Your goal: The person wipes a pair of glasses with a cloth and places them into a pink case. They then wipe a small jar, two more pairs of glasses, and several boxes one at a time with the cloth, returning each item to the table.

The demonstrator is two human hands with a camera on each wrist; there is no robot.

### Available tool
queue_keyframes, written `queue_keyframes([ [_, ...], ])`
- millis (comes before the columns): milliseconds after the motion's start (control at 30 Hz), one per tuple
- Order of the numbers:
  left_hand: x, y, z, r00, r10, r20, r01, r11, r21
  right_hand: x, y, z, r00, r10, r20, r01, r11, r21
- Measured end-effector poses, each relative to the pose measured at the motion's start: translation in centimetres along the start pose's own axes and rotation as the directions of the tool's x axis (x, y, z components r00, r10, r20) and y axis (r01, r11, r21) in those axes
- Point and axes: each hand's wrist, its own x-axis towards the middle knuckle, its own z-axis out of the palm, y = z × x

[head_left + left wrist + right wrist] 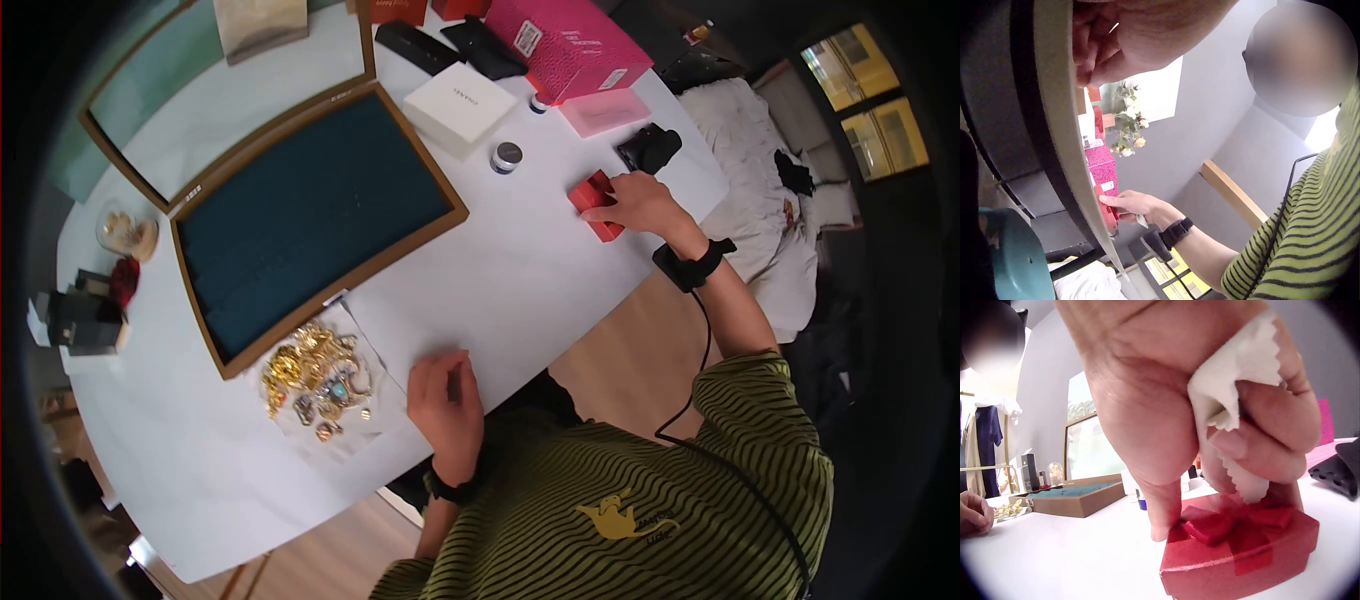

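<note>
My right hand (645, 205) is at a small red gift box (1235, 575) with a ribbon bow, near the table's right side. In the right wrist view the thumb and a finger grip the box from either side. The other fingers of that hand curl round a white cloth (1235, 369) with a zigzag edge. My left hand (445, 405) rests by the table's near edge with its fingers loosely curled, holding nothing. Left of it, a pile of gold-coloured jewellery (315, 370) lies on a white sheet (345, 450).
A wooden display case (450, 215) lined in dark teal lies with its glass lid raised. Toward the back are a white box (460, 105), a small jar (507, 157) and a pink box (575, 50). A black object (650, 148) lies beyond the right hand.
</note>
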Motion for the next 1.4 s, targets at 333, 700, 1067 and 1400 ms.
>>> queue_keyframes([
  [333, -0.2, 0.0, 0.1, 1.0, -0.008, -0.012, 0.007, 1.0, -0.024, -2.9, -0.2, -0.8, 0.985, 0.126, -0.117, -0.128, 0.992, -0.002],
  [700, -0.4, -0.2, 0.1, 1.0, 0.01, -0.003, -0.01, 1.0, -0.022, -3.5, -0.7, 2.2, 0.974, 0.072, -0.213, -0.085, 0.995, -0.052],
  [1067, -0.2, 0.1, 0.1, 1.0, 0.008, -0.006, -0.008, 1.0, 0.013, 4.5, 0.5, 0.9, 0.963, -0.054, -0.264, 0.023, 0.993, -0.118],
  [1400, -0.3, -0.1, 0.3, 1.0, -0.005, -0.013, 0.006, 1.0, 0.012, 4.2, -1.5, -0.9, 0.977, 0.027, -0.213, -0.059, 0.988, -0.145],
])
